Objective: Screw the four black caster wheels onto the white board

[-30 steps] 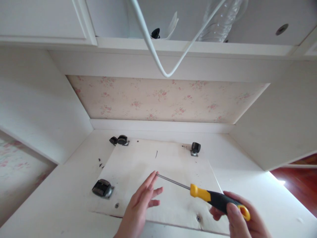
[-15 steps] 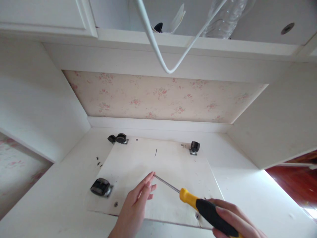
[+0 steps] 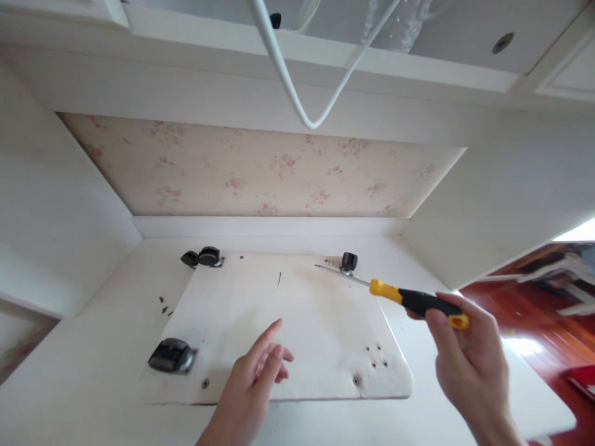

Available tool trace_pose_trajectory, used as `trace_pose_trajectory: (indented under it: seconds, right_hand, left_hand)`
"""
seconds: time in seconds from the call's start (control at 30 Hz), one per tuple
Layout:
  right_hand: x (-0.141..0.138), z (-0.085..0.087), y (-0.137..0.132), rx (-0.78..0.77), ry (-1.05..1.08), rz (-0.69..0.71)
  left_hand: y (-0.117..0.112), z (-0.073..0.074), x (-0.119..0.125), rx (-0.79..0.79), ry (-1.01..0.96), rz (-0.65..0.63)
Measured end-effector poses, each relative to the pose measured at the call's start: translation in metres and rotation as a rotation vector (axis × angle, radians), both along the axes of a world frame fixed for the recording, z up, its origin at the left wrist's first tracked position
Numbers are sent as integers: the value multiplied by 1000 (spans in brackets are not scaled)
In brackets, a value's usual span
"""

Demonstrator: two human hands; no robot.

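Note:
My right hand (image 3: 469, 353) grips the black and yellow handle of a screwdriver (image 3: 409, 297). Its thin shaft points left, the tip close to the far right black caster (image 3: 348, 261). My left hand (image 3: 253, 378) hovers over the near edge of a flat white board (image 3: 288, 322), fingers loosely apart and holding nothing. The board lies on a white desk (image 3: 83, 371) and carries a double caster (image 3: 202, 256) at its far left corner and a flat black caster (image 3: 171, 355) at its near left. The near right corner shows only small screw holes (image 3: 375, 356).
Several small dark screws (image 3: 163, 305) lie on the desk left of the board. A floral back panel (image 3: 260, 167) and white side walls enclose the desk. A white wire hanger (image 3: 307, 93) hangs from the shelf above. Red wooden floor (image 3: 534, 310) shows at the right.
My right hand lifted the screwdriver up and right; its tip left my left fingertips and now sits by the far right caster. The view shifted right, uncovering the board's near right corner.

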State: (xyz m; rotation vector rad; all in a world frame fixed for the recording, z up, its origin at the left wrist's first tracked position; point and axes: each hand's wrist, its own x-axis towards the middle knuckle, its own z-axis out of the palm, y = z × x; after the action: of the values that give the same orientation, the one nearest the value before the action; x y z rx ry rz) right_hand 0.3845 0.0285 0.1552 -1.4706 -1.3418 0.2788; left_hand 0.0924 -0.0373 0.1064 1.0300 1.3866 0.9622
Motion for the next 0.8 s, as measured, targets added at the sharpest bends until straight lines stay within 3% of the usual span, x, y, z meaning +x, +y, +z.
trace_pose_trajectory:
  seconds: [0.13,0.27,0.57,0.8]
  right_hand:
    - [9,16,38,-108,-159,-92]
    - [8,27,56,-162,-329,-106]
    - [2,44,56,-105,-604,-164]
    - [-4,55,55,-98,-656,-179]
  left_hand:
    - [1,-1,-4,21,15,19]
    - [0,-3,-8,46,13,0]
    - [2,-5,-10,78,3,-23]
    - [1,-4,-11,74,1,-17]
